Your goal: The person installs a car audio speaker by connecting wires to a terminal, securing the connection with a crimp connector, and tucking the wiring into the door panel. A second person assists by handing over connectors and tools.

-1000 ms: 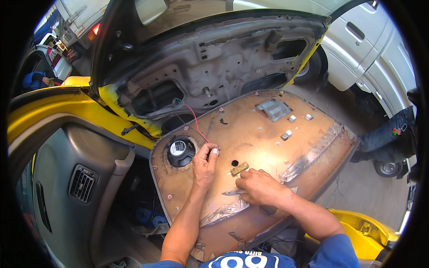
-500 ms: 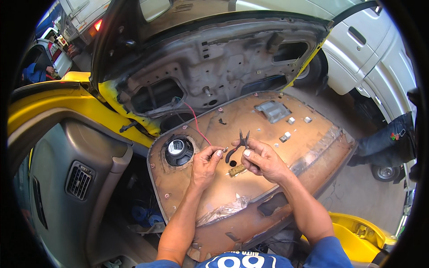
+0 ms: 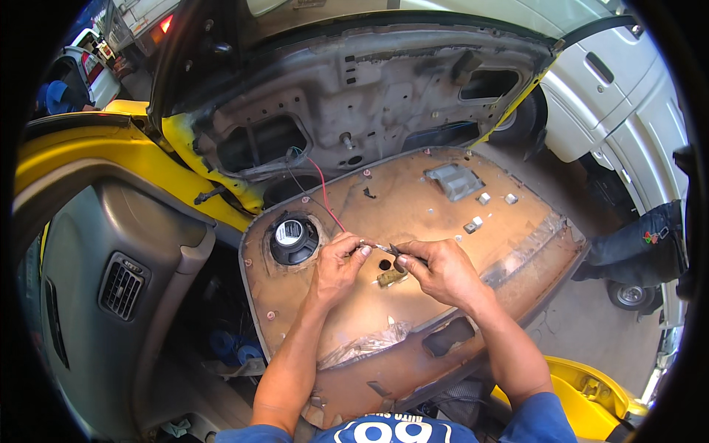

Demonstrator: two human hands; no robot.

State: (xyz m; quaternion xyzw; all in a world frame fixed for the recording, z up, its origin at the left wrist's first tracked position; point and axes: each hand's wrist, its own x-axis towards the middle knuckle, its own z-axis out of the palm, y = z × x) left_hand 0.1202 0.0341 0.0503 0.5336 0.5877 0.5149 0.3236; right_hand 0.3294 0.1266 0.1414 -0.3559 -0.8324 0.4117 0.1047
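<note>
My left hand (image 3: pixel 337 267) pinches the red wire (image 3: pixel 323 190) near its end, over the brown door panel (image 3: pixel 354 303). The wire runs back to an opening in the bare metal door (image 3: pixel 325 111), beside a dark wire. In my right hand (image 3: pixel 442 272) are the pliers (image 3: pixel 396 251), their jaws pointing left and meeting the wire's tip. Whether the jaws grip the tip is too small to tell. A round black speaker (image 3: pixel 294 238) sits in the panel, left of my left hand. Below the pliers lies a short yellowish-brown piece (image 3: pixel 391 277).
White clips (image 3: pixel 511 198) and a grey plate (image 3: pixel 455 181) are on the panel's far right. The dashboard (image 3: pixel 140 244) stands at the left and a silver vehicle (image 3: pixel 591 88) at the right. Someone's dark-trousered leg (image 3: pixel 635 247) is at the right edge; another person (image 3: pixel 59 97) is far left.
The pliers have turned from pointing up to pointing left, and their jaws have come to the wire's end. My left hand still pinches the red wire.
</note>
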